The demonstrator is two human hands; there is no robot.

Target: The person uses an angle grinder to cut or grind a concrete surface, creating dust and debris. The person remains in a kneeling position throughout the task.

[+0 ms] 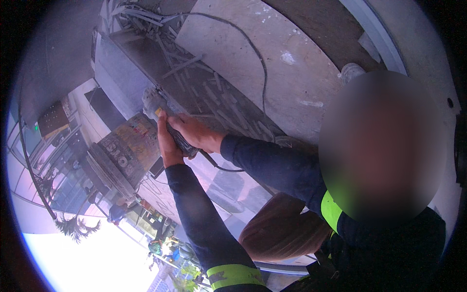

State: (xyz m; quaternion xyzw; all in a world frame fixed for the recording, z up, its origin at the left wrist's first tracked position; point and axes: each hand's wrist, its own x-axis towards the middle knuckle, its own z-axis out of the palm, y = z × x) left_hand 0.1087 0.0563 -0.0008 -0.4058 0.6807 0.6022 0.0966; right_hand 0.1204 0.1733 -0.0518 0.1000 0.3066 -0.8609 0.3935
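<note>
Grips a corded power tool (pixel 154 101) just to the right of a bucket (pixel 130 147), with left hand (pixel 168 141) and right hand (pixel 191 130) both clamped around its body. Pale and caked with dust at the blunt head, slightly higher in view than the bucket; marked with a small yellow patch near the left thumb; dark and rough-looking along the handle, between the palms. Trails a black cord (pixel 226 170) from the handle end, off to the right of the bucket.

Tan to yellowish, that bucket, heavily stained, printed with dark lettering, slanted in view and ringed with greyish ribs toward the lower left. Impossible to see inside.

Above the bucket, a pale panel (pixel 119 65); to its upper right, loose strips (pixel 228 100); farther that way, a wide board (pixel 292 82) with white splashes.

Hard to make out: the tool's working tip, lost in dust. Hidden: some fingers, behind the handle. Well right of the bucket, an opaque blurred oval (pixel 383 146) and a partly covered shoe (pixel 351 73); below the bucket and leftward, detail-swallowing white glare (pixel 78 263).
</note>
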